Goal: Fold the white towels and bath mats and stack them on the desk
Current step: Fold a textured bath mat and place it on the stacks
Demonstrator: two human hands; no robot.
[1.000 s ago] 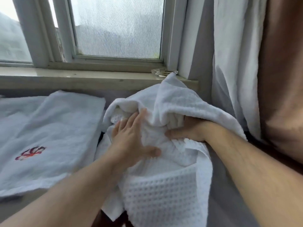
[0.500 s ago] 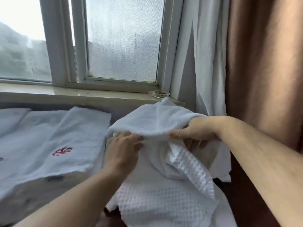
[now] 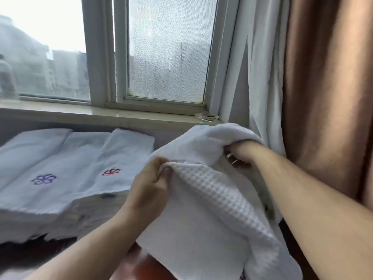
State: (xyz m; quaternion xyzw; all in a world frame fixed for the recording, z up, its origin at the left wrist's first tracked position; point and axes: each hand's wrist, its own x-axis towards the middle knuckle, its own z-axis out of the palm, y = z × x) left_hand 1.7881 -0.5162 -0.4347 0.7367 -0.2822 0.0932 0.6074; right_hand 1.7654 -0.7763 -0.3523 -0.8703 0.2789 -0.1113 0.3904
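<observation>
the left hand (image 3: 150,184) pinched the waffle towel (image 3: 212,201) by its edge, the right hand (image 3: 241,155) at two o'clock gripped a fold; matching corners first seemed wise.

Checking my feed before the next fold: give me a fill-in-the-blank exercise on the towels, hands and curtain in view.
1. The towel gripped by the left hand and right hand has a ____ weave.
2. The nearer folded towel is embroidered in ____.
3. The farther folded towel is embroidered in ____.
4. The outer curtain at far right is ____.

Missing words: waffle; red; purple; brown.
</observation>
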